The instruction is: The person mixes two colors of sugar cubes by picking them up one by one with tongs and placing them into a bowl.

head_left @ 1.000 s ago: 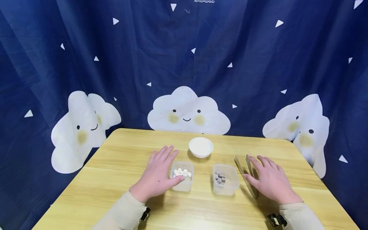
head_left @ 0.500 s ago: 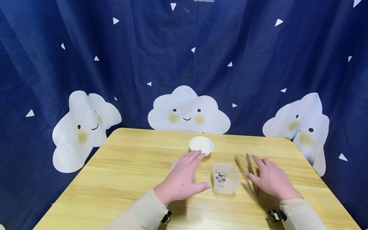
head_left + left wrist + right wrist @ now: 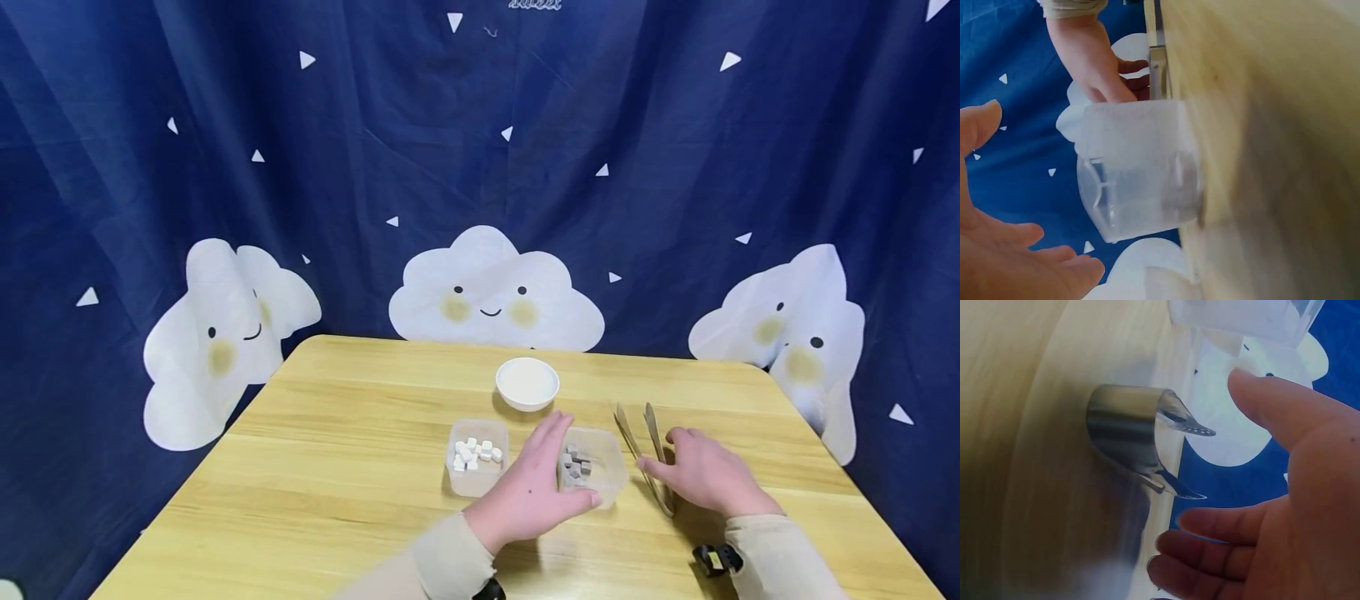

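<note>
My left hand [image 3: 528,492] hovers over the left side of a clear plastic container [image 3: 613,467], thumb spread from its fingers, holding nothing. Several grey cubes [image 3: 576,462] lie inside that container. The left wrist view shows the hand apart from the container's wall [image 3: 1135,169]. On the right, a pair of metal tongs [image 3: 1124,425] rests on the table with its arms apart and its tips pointing away. My right hand [image 3: 708,475] is held just above and beside the tongs, thumb and fingers parted round a gap, gripping nothing.
A second clear container [image 3: 477,487] with several white cubes [image 3: 467,454] stands left of my left hand. Behind both containers is a white bowl [image 3: 528,383]. The wooden table [image 3: 337,433] ends at a dark blue curtain [image 3: 435,100] with cloud prints.
My left hand has moved right, from over the white cubes' container to the grey cubes' container. My right hand has stayed beside the tongs, its fingers slightly more curled.
</note>
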The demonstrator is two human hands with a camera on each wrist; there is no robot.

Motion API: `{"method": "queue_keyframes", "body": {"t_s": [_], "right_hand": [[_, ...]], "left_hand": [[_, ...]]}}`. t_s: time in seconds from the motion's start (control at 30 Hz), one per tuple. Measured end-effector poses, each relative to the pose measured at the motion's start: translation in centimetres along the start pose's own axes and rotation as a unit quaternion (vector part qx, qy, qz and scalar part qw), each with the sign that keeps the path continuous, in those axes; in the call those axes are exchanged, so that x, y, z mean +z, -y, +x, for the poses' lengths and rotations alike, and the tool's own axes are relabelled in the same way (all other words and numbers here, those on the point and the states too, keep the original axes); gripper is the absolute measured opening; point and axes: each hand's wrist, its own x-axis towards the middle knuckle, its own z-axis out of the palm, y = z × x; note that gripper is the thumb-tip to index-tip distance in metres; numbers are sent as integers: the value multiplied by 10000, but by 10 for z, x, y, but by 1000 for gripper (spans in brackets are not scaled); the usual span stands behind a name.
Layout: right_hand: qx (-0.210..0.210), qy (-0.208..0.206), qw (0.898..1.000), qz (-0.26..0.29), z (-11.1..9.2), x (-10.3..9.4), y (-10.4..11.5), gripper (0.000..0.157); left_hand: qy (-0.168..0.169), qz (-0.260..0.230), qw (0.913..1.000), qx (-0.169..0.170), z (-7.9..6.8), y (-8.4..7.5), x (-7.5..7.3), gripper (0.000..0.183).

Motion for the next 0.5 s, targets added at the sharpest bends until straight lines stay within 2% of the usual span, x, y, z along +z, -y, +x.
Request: {"method": "queue_keyframes", "body": {"t_s": [0.17, 0.37, 0.5], "right_hand": [[183, 318, 9991, 217, 6, 4, 0, 69], [208, 520, 9980, 281, 9, 9, 3, 68], [266, 641, 9970, 336, 10, 9, 4, 61]], "left_hand": [[-17, -370, 9990, -242, 10, 5, 12, 105], [-59, -961, 9941, -501, 20, 14, 27, 112], [-169, -1436, 9871, -683, 25, 24, 35, 113]]}}
